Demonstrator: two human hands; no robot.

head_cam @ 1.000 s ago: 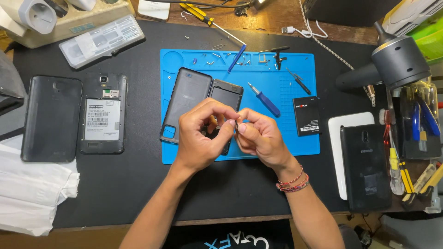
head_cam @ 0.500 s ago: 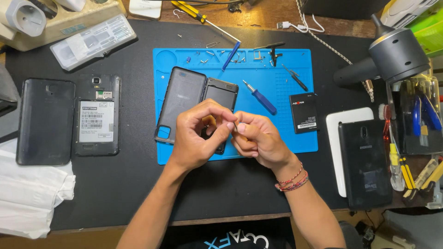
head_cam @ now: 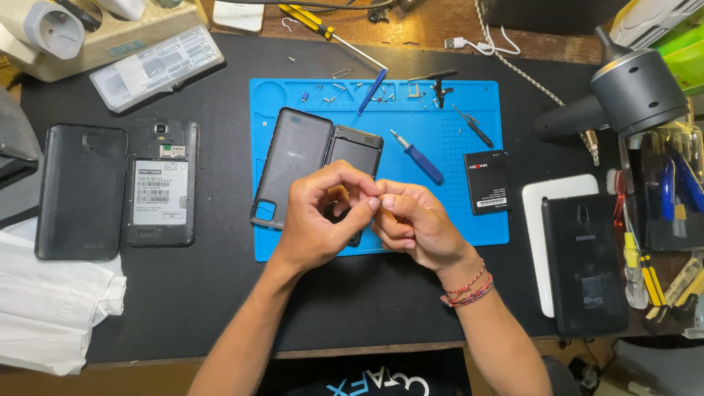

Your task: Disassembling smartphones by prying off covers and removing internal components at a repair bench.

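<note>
With my left hand (head_cam: pixel 323 220) and right hand (head_cam: pixel 414 224) both pinched shut, fingertips touching, around something too small to identify above the blue silicone repair mat (head_cam: pixel 455 220), I'd keep them low over the opened black phone (head_cam: pixel 345 169).

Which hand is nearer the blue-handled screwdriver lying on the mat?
Right. The right hand sits just below and left of the blue-handled screwdriver on the blue mat. The left hand is further left, over the opened phone.
</note>
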